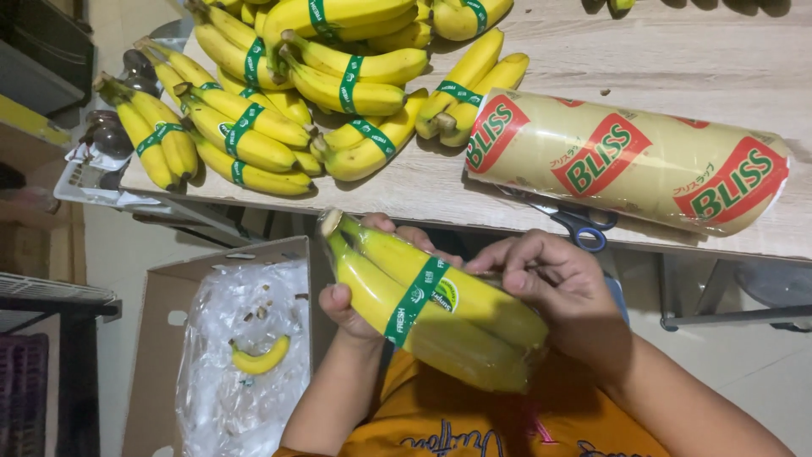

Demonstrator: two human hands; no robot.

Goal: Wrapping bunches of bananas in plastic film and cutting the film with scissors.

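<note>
Nearest the camera, your two hands hold a banana bunch (440,309) below the table's near edge, above your orange shirt (474,423). Your left hand (355,296) cups the bunch from beneath near its stem end, thumb pressed on the lower banana and fingers curled round the far side. Your right hand (554,283) rests on the upper side of the bunch, fingers bent and fingertips pinching at the surface just beside the green band (416,302) that circles the fruit. A clear film appears to cover the bunch's blossom end; how far it extends cannot be told.

On the table (677,59), along its near edge at the right, lies a large roll of wrap (626,161) on its side, yellow with red and green labels. Blue-handled scissors (579,224) sit at the near edge, partly under the roll. Toward the left edge and far side, many banded bunches (288,93) lie heaped, touching one another.

Below the table's left corner, an open carton (161,355) lined with a clear plastic sheet (228,372) stands on the floor; a single small banana (260,357) lies on that sheet.
</note>
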